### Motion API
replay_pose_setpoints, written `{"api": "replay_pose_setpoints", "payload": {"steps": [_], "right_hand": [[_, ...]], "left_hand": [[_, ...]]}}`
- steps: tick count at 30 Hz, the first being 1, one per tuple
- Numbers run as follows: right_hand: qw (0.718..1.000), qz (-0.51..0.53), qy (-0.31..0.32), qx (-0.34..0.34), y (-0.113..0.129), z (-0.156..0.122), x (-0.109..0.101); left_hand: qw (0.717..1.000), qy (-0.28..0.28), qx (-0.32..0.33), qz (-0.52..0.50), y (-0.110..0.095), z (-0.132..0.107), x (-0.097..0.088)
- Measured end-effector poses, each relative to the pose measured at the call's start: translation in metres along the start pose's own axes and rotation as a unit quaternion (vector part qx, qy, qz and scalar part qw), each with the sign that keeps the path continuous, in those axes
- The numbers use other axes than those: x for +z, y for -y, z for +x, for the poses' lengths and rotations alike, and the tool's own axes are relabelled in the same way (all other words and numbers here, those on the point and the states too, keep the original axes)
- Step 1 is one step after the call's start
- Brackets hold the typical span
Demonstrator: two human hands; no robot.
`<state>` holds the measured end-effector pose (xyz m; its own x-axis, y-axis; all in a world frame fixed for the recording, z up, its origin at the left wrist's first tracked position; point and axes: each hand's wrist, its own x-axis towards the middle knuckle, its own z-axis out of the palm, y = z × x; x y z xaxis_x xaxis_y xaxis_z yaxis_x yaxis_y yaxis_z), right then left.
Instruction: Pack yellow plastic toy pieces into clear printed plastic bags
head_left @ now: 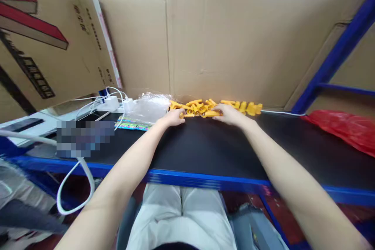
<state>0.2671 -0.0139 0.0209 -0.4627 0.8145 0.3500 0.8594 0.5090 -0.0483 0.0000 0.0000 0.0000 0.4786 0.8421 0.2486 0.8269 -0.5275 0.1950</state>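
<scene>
Several yellow plastic pieces [202, 108] lie in a row along the back of the black tabletop [202, 144], against the cardboard. Some have round cups, others have thin arms; their exact kind is unclear. At the row's left part, my left hand [174, 117] has its fingers closed about the end of a yellow piece. My right hand [230, 114] reaches over the row farther right, with thumb and fingers gripping the end of another yellow piece [212, 113]. More yellow blocks [253, 108] stick out beyond my right hand. The fingers partly cover what they touch.
A clear plastic bag [143, 108] lies left of the pieces on a colourful sheet [133, 124]. White chargers [111, 103] and cables stand farther left, near a white cable loop [58, 199]. A red bag [345, 127] lies at right. Cardboard [234, 43] walls the back.
</scene>
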Motion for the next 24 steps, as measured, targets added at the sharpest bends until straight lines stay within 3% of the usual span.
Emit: {"api": "replay_pose_setpoints", "payload": {"steps": [6, 13, 24], "right_hand": [[0.999, 0.017, 0.006, -0.03, 0.005, 0.0, 0.004], [1.0, -0.013, 0.011, -0.005, 0.003, -0.001, 0.001], [0.993, 0.1, -0.032, -0.045, 0.022, 0.001, 0.007]], "left_hand": [[1.0, 0.01, -0.01, -0.007, 0.0, 0.001, 0.0], [1.0, -0.008, -0.006, -0.02, 0.001, 0.002, 0.002], [0.997, -0.055, 0.029, -0.045, -0.018, 0.001, 0.0]]}}
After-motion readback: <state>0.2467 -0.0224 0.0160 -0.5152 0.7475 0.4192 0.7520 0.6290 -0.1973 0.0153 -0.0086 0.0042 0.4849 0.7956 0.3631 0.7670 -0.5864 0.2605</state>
